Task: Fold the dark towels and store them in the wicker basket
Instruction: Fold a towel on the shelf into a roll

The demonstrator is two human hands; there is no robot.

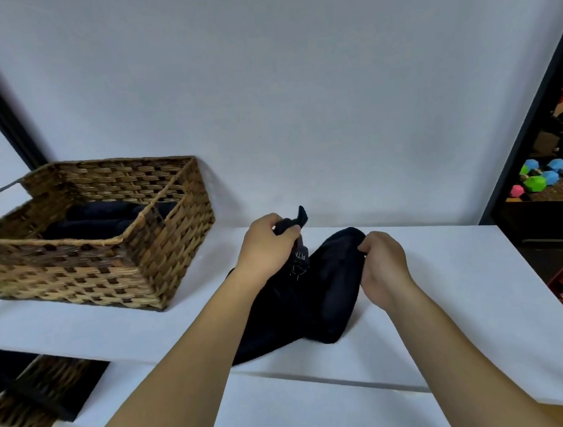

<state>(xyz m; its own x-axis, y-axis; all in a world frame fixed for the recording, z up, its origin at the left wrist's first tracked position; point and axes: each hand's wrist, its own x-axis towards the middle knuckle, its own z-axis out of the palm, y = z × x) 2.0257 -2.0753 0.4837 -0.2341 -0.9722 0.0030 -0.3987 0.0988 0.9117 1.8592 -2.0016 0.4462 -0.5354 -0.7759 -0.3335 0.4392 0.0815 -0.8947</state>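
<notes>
Two hands work on one dark towel (319,295) in the middle of the white bench (452,283). The left hand (267,245) has its grip closed tight around one end of the towel, and a small corner of cloth pokes up past the knuckles. A little tag with pale letters hangs just under that hand. The right hand (383,265) pinches the other top part of the towel, thumb and fingers pressed together on the cloth.

Most of the towel lies bunched on the bench, running back toward the near edge, where the left arm covers part of it. It looks lumpy, not flat. I think the hands hold the two top ends so they can pull them apart and spread the towel out. A towel has to be flat before it folds well.

The wicker basket (174,258) sits toward the far left corner of the bench, close to the wall. It is near the towel but not touching it. Inside it are more dark towels (101,218), lying side by side low in the basket. So some of the job looks done, and this towel is not folded yet. The basket is close by, likely so each folded towel can go in with a short reach.

Off the right edge of the bench, some bright dumbbells (551,177) rest on the floor.
</notes>
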